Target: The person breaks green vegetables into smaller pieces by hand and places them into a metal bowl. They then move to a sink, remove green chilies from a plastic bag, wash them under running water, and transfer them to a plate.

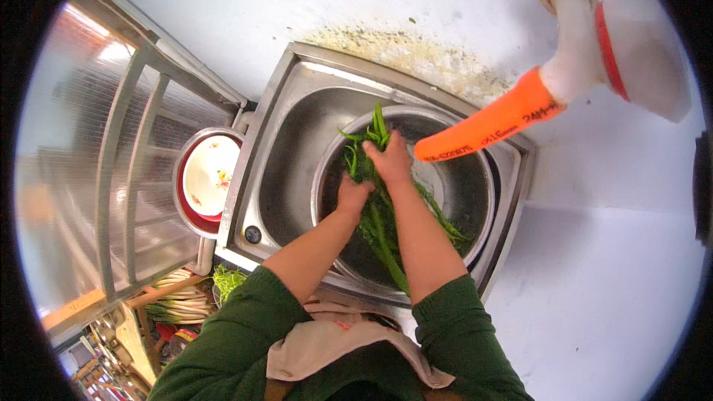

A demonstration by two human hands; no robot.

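A stainless steel sink [295,139] holds a large round metal basin [490,200], in which long leafy green vegetables and green peppers [379,122] lie together. My right hand [392,161] grips part of the greens [381,228], its thumb beside the peppers. Just left of it and lower, my left hand [353,195] is closed around the bunch, its fingertips partly hidden by the greens. Some leafy strands trail to the basin's right side. Over the basin's right part hangs an orange hose [484,122] fitted on a white tap [574,55].
Left of the sink stand stacked bowls, the top one white with a floral pattern [209,178]. A translucent framed panel [72,167] rises at far left. Spring onions [184,301] and light green leafy vegetables [228,281] lie below it. White walls border the sink behind and right.
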